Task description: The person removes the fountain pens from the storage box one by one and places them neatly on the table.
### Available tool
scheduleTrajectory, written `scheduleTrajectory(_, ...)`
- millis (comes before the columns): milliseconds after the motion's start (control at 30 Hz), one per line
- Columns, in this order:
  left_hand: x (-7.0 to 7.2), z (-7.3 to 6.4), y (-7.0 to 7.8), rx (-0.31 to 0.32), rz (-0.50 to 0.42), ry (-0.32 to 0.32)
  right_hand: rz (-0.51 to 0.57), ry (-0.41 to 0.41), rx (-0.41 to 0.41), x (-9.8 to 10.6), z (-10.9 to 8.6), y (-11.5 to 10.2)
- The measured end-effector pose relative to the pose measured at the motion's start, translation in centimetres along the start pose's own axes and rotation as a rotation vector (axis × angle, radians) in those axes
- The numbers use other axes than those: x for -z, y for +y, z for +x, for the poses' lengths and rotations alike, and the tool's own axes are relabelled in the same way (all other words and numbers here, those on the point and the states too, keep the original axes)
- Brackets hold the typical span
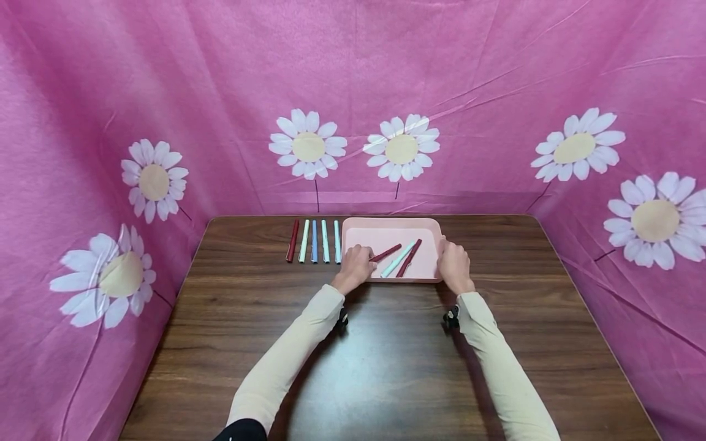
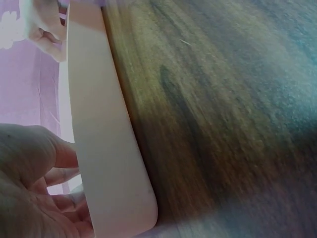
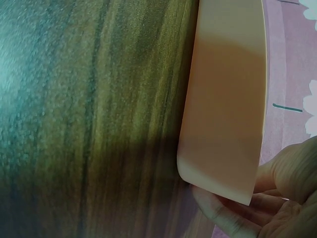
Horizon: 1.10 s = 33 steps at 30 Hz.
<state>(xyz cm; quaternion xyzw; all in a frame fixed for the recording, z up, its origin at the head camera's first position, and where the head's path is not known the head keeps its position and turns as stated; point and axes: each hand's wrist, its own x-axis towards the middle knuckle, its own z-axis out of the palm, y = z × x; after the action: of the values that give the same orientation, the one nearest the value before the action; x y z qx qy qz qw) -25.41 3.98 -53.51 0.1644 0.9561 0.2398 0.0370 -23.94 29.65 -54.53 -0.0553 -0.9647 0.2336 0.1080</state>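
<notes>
A pink tray stands near the table's far edge. My left hand reaches over its front left corner and holds one end of a dark red pen inside it. In the left wrist view the tray wall hides the fingertips of the left hand. Beside that pen lie a mint green pen and a second dark red pen. My right hand grips the tray's right side; in the right wrist view the fingers of the right hand are around the tray's corner.
Left of the tray several pens lie in a row: a dark red pen, a pale green pen, a blue pen and light mint pens. A pink flowered cloth hangs around the wooden table.
</notes>
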Motion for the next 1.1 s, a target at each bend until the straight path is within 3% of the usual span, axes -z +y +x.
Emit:
scheduleTrajectory(233, 0.1, 0.1, 0.2, -0.009, 0.16, 0.033, 0.03, 0.03, 0.013, -0.7, 0.2, 0.8)
scheduleTrajectory(567, 0.4, -0.1, 0.4, -0.111, 0.325, 0.02, -0.002, -0.013, -0.017, -0.1, -0.1, 0.1)
scheduleTrajectory(900, 0.6, 0.2, 0.3, -0.191, 0.445, 0.163, -0.01, -0.01, -0.028, -0.1, 0.0, -0.1)
scheduleTrajectory(1100, 1.8, 0.2, -0.8, -0.263, 0.451, 0.179, -0.006, 0.006, -0.028, -0.4, 0.0, -0.1)
